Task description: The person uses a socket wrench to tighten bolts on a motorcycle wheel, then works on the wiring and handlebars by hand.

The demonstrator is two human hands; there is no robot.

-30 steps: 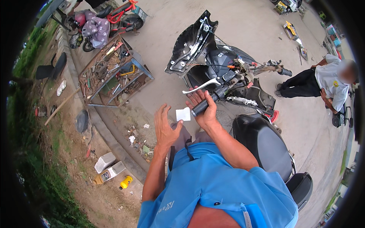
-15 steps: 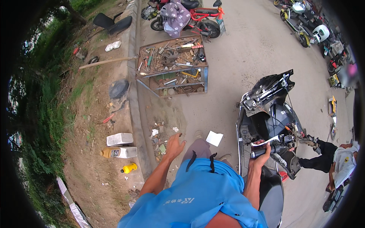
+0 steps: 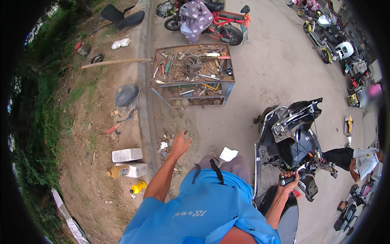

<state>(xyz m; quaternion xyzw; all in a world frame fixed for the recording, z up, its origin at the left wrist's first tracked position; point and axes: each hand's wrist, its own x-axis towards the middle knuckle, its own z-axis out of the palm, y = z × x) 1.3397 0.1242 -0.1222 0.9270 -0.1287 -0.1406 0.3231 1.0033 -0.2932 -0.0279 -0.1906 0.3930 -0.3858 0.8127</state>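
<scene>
My right hand (image 3: 287,182) is closed round the black handlebar grip (image 3: 287,179) of a scooter (image 3: 300,142) on my right. Its front body panels are off or loose, and wiring and inner parts lie bare around the steering column. A dark front cover (image 3: 296,118) sticks up at its far end. My left hand (image 3: 180,144) hangs free over the ground at my left, its fingers loosely apart and holding nothing. A white sheet (image 3: 228,154) lies on the ground just beyond my legs.
Ahead stands a rusty tool cart (image 3: 191,81) loaded with tools. A kerb (image 3: 146,105) runs along the left, with white blocks (image 3: 126,155), a tan jug (image 3: 118,171) and a yellow bottle (image 3: 138,187) beside it. A red bike (image 3: 227,24) is parked beyond; a person (image 3: 361,160) is at the right.
My right hand still holds the grip, now lower in view. My left hand has swung slightly forward and left. The whole view has shifted, and more of the scooter's front end shows.
</scene>
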